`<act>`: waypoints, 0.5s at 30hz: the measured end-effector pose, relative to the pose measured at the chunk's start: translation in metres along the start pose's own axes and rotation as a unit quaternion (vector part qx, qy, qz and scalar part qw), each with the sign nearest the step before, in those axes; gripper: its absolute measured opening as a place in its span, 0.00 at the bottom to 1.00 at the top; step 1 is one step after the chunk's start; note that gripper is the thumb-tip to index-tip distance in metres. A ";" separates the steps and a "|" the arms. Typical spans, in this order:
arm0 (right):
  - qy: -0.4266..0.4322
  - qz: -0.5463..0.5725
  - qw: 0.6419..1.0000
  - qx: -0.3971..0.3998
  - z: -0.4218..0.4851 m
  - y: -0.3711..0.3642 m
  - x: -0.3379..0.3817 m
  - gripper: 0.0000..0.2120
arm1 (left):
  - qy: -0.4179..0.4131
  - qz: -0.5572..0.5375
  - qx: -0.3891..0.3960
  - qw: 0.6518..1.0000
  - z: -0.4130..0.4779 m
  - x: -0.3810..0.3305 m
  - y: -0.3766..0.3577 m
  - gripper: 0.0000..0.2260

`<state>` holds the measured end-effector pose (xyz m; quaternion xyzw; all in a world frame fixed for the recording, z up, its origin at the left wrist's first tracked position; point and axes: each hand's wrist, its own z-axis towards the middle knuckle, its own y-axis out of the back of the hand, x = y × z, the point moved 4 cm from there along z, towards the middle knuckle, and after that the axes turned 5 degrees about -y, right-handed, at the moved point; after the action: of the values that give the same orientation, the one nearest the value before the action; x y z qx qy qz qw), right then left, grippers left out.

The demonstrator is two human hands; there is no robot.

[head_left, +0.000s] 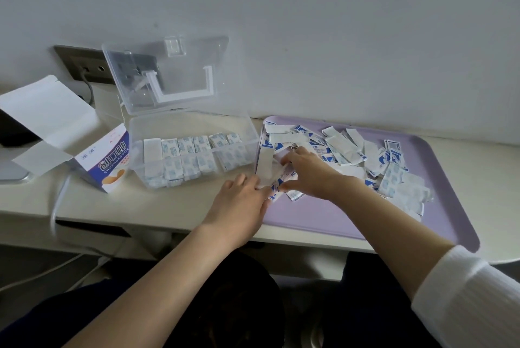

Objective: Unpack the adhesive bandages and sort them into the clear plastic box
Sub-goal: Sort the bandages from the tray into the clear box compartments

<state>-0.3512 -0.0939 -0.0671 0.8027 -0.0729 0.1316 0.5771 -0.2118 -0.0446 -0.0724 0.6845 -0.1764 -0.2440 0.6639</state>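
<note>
Two hands meet at the near left corner of the lilac tray (323, 221). Right hand (308, 172): thumb and curled fingers pinch a small bundle of bandages (277, 179), held low over the tray's edge. Left hand (242, 203): back up, fingertips against the bundle's near end; cannot tell whether they pinch it or only touch it. A heap of loose bandages (365, 156) in white-and-blue wrappers lies across the far and right parts of the tray. The clear plastic box (194, 125) stands on the desk (157, 207) just left of the tray, its lid (168, 75) up and leaning toward the wall. A row of wrapped bandages (191, 156) stands on edge inside it. An opened bandage carton (108, 163) lies left of the box, flaps out. A white sleeve (464, 300) covers the right upper arm.
</note>
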 end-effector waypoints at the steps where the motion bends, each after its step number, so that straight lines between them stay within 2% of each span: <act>1: -0.005 0.011 1.000 0.001 0.000 -0.002 0.002 0.28 | -0.003 -0.002 -0.001 1.000 0.000 0.000 0.000 0.16; 5: -0.047 0.062 0.997 0.014 -0.001 -0.004 0.006 0.25 | -0.010 -0.016 -0.004 1.000 0.002 -0.001 -0.001 0.17; 8: -0.060 0.076 0.995 0.013 -0.002 -0.004 0.007 0.09 | -0.012 -0.024 -0.011 1.000 0.003 -0.002 -0.001 0.15; 11: -0.060 0.068 0.996 0.004 -0.006 -0.003 0.009 0.14 | -0.002 -0.036 -0.028 0.999 0.004 -0.002 0.002 0.13; 15: -0.034 0.103 0.994 -0.021 -0.012 0.002 0.012 0.11 | 0.041 -0.114 -0.082 0.989 0.004 0.001 0.010 0.10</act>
<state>-0.3421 -0.0825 -0.0582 0.7828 -0.1781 0.1614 0.5740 -0.2126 -0.0493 -0.0623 0.6525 -0.0493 -0.3035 0.6926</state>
